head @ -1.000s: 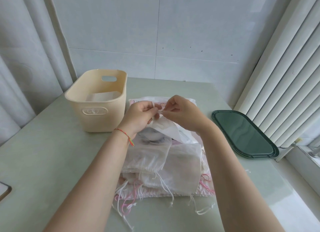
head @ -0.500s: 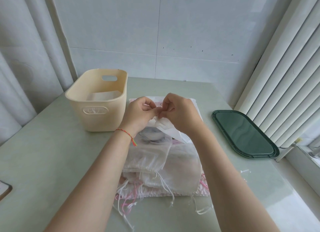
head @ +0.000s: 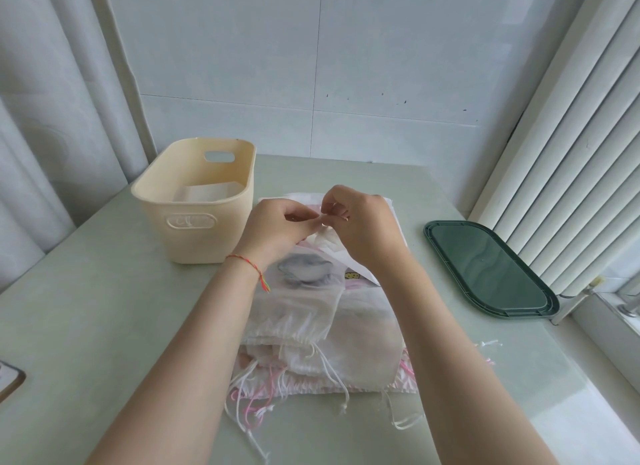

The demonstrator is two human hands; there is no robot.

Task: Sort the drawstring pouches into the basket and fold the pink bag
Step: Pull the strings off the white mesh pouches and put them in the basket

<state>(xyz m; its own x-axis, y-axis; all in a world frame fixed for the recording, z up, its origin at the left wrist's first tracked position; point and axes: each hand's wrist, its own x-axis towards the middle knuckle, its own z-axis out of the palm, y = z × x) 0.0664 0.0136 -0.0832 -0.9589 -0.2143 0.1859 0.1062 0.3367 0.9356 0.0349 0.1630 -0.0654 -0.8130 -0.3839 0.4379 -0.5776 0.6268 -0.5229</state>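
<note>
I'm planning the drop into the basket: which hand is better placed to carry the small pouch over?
Probably the left hand. It pinches the small pouch together with the right hand, and it is the one nearer the basket, which stands on its side. The right would have to cross over.

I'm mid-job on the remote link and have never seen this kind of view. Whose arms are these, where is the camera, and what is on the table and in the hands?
There is no machine here: these are a person's bare arms, filmed by one wide-angle camera worn on the head, looking forward and down. The left hand and right hand meet above a pile of drawstring pouches, pinching a small white pouch between their fingertips. The pile lies on a pale green table, its cords trailing toward the camera. To the left stands a cream basket with something pale already inside. To the right lies a dark green tray.
</note>
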